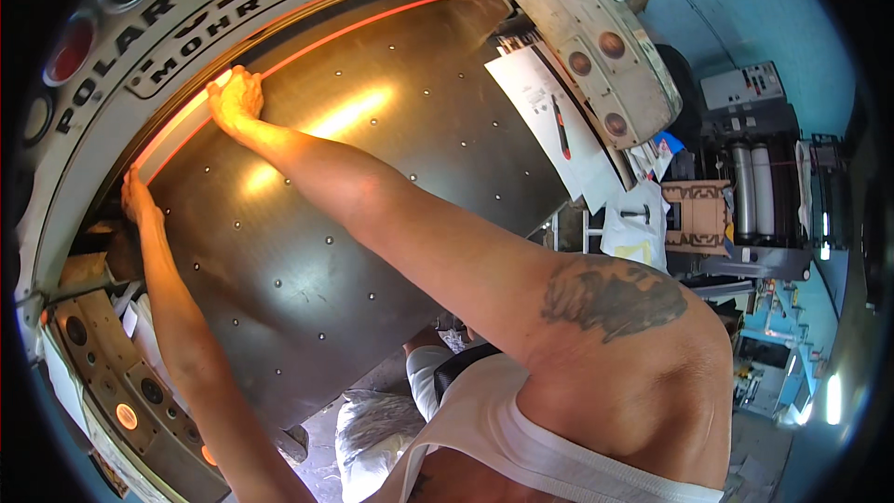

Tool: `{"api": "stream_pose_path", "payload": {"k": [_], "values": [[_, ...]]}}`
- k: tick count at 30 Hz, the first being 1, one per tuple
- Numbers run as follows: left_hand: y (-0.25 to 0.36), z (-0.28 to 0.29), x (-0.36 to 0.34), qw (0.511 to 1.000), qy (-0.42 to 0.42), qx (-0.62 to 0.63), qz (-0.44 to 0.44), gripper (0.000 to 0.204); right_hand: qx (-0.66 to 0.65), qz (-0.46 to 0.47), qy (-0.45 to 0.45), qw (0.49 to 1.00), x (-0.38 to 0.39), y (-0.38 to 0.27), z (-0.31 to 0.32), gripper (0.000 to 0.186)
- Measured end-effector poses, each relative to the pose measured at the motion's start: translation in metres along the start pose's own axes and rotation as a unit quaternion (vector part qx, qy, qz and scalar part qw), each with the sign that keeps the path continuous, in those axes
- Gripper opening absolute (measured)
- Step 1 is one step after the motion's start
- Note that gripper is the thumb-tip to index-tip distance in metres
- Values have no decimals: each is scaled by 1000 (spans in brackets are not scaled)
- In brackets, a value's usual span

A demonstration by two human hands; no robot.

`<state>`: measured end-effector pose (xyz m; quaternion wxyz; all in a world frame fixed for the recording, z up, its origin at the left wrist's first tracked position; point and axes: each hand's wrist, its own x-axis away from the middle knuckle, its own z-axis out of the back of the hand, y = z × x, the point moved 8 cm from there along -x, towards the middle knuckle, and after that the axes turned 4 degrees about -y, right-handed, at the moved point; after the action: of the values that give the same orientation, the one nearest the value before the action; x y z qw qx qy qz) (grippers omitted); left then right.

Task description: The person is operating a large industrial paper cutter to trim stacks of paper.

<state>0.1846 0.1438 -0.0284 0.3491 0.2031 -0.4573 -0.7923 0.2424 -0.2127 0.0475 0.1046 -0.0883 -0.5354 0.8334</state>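
At the back of a steel cutter table (307, 307), a pale strip of what looks like paper (175, 142) lies under the machine's beam, lit orange. My left hand (142, 200) is at its left end, with the fingers pressed together along the edge. My right hand (237, 102) is on its right end, the fingers bent over it and the far fingertips partly hidden. A thin red light line crosses the table by the strip.
Control panels with round buttons flank the table: a left panel (121, 382) and a right panel (596, 47). A red-and-black utility knife (561, 127) lies on white sheets (521, 93) at the right. Further right are a cardboard box (697, 214) and machinery with rollers (752, 191).
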Motion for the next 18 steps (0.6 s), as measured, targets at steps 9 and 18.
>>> {"api": "stream_pose_path", "payload": {"k": [9, 18], "values": [[1, 23, 78, 988, -55, 120, 81, 49, 13, 21, -39, 999, 27, 26, 43, 49], [-21, 123, 322, 991, -60, 41, 112, 32, 62, 17, -94, 994, 202, 82, 176, 43]]}}
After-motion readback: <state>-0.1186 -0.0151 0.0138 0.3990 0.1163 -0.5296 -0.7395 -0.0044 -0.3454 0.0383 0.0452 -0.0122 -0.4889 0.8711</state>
